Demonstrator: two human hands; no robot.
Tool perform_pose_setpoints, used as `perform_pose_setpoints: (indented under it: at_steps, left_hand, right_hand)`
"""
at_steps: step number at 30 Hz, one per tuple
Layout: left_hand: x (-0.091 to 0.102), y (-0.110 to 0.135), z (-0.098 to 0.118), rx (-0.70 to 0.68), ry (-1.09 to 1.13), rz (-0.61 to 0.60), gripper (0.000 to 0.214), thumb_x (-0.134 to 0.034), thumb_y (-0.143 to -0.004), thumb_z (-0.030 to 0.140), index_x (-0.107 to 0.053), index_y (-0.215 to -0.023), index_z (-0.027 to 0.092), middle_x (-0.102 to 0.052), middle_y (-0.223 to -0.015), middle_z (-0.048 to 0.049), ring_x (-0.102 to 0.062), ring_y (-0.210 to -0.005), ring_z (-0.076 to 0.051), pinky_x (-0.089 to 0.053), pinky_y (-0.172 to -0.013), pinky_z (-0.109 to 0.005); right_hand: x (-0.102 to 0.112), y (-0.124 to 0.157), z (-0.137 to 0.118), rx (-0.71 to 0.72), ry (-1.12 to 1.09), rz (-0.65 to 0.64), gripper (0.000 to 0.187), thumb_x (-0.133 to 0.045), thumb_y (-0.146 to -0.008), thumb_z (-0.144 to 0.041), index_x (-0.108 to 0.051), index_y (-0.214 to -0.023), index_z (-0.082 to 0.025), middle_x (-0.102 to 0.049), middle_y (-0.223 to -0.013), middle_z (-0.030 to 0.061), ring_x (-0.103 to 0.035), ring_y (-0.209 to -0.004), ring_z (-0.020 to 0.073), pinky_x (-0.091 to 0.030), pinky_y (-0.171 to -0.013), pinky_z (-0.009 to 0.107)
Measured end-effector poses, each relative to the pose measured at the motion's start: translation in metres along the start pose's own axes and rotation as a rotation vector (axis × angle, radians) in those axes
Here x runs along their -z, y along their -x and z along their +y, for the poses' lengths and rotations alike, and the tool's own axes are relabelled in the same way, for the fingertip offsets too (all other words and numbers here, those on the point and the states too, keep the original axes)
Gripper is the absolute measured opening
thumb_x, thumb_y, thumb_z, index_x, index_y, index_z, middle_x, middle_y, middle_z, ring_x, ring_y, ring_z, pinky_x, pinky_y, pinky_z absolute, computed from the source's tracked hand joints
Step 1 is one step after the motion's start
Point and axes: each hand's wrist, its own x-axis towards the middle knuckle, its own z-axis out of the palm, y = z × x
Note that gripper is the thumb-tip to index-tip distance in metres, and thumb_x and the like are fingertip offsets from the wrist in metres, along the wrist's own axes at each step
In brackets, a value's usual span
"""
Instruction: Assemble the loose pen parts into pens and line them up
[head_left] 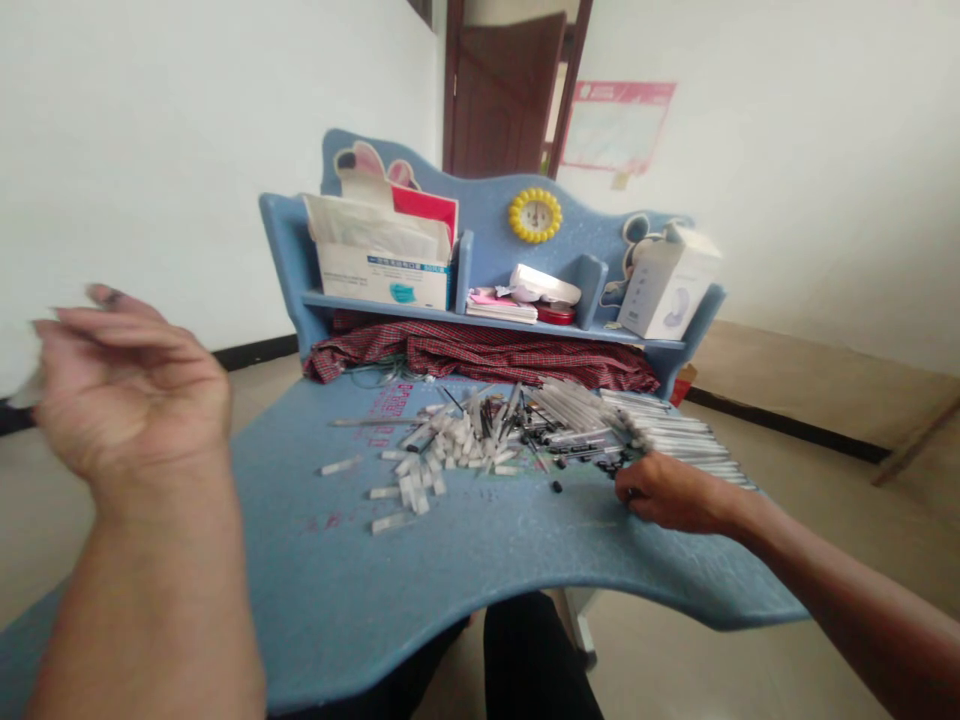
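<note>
My left hand [139,385] is raised off the left side of the desk, palm up, with its fingers curled and blurred. A whitish translucent piece [28,388] shows at those fingers; its kind is unclear. My right hand [671,492] is low over the desk's right side, fingers pinched together beside small black plugs [611,468]. What those fingertips hold, if anything, is hidden. Left of it lies a heap of clear pen caps [457,440] mixed with dark pen parts. Clear pen barrels [566,405] lie behind, and a row of pens [694,445] stretches to the right.
The blue desk [330,590] has a curved front edge. A loose black plug [556,487] lies near the middle. Checked cloth [480,355] is bunched under the shelf [375,302], which bears a mask box [382,275], a notebook stack [501,308] and a white carton [670,285].
</note>
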Motion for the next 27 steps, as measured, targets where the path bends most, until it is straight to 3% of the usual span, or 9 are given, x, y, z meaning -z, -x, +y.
perform_pose_setpoints:
  at_steps: [2, 5, 10, 14, 19, 27]
  left_hand:
    - [-0.006, 0.005, -0.014, 0.028, 0.141, -0.134, 0.043, -0.018, -0.099, 0.028, -0.048, -0.072, 0.013, -0.061, -0.062, 0.0038, -0.057, -0.053, 0.002, -0.046, -0.054, -0.001]
    - [-0.012, 0.011, -0.041, 0.225, 0.188, -0.104, 0.038, -0.023, -0.098, 0.024, -0.051, -0.077, 0.01, -0.063, -0.07, -0.004, -0.058, -0.055, -0.001, -0.047, -0.051, -0.006]
    - [-0.013, 0.031, -0.088, 0.474, -0.027, -0.074, 0.028, -0.037, -0.093, 0.013, -0.058, -0.074, 0.009, -0.062, -0.07, -0.0054, -0.058, -0.054, -0.003, -0.047, -0.047, -0.01]
    - [-0.006, 0.054, -0.119, 0.672, -0.239, -0.154, 0.013, -0.052, -0.084, 0.011, -0.062, -0.076, 0.01, -0.062, -0.066, -0.0041, -0.056, -0.049, -0.006, -0.045, -0.042, -0.014]
    - [0.002, 0.072, -0.138, 0.771, -0.36, -0.217, 0.003, -0.063, -0.076, 0.012, -0.064, -0.074, 0.01, -0.06, -0.06, -0.0004, -0.05, -0.042, -0.003, -0.043, -0.041, -0.012]
    - [0.003, 0.077, -0.143, 0.79, -0.378, -0.241, 0.01, -0.072, -0.068, 0.014, -0.063, -0.072, 0.011, -0.053, -0.052, 0.0043, -0.045, -0.039, 0.0, -0.038, -0.039, -0.01]
  right_hand:
    - [0.0, -0.001, -0.005, 0.033, -0.059, 0.066, 0.021, -0.045, -0.068, -0.005, -0.061, -0.062, -0.017, -0.056, -0.057, 0.0, -0.046, -0.053, 0.0106, -0.032, -0.053, 0.023]
    - [0.001, -0.007, -0.019, 0.106, -0.245, 0.193, 0.021, -0.044, -0.07, -0.006, -0.06, -0.063, -0.017, -0.054, -0.058, -0.0013, -0.047, -0.054, 0.0099, -0.033, -0.053, 0.022]
    - [0.01, -0.027, -0.055, 0.22, -0.757, 0.346, 0.011, -0.053, -0.074, -0.016, -0.065, -0.073, -0.017, -0.057, -0.061, -0.0008, -0.052, -0.055, 0.0107, -0.04, -0.051, 0.022]
    - [0.026, -0.05, -0.083, 0.24, -1.134, 0.526, 0.011, -0.066, -0.069, -0.028, -0.063, -0.068, -0.017, -0.058, -0.055, -0.0013, -0.051, -0.047, 0.0103, -0.042, -0.045, 0.023]
    - [0.023, -0.078, -0.095, 0.287, -1.269, 0.642, 0.008, -0.066, -0.068, -0.025, -0.063, -0.071, -0.018, -0.06, -0.059, -0.0018, -0.053, -0.049, 0.0095, -0.045, -0.048, 0.022]
    - [0.002, -0.094, -0.093, 0.271, -1.287, 0.668, 0.012, -0.065, -0.071, -0.027, -0.057, -0.073, -0.018, -0.057, -0.062, -0.0018, -0.053, -0.052, 0.0105, -0.046, -0.05, 0.024]
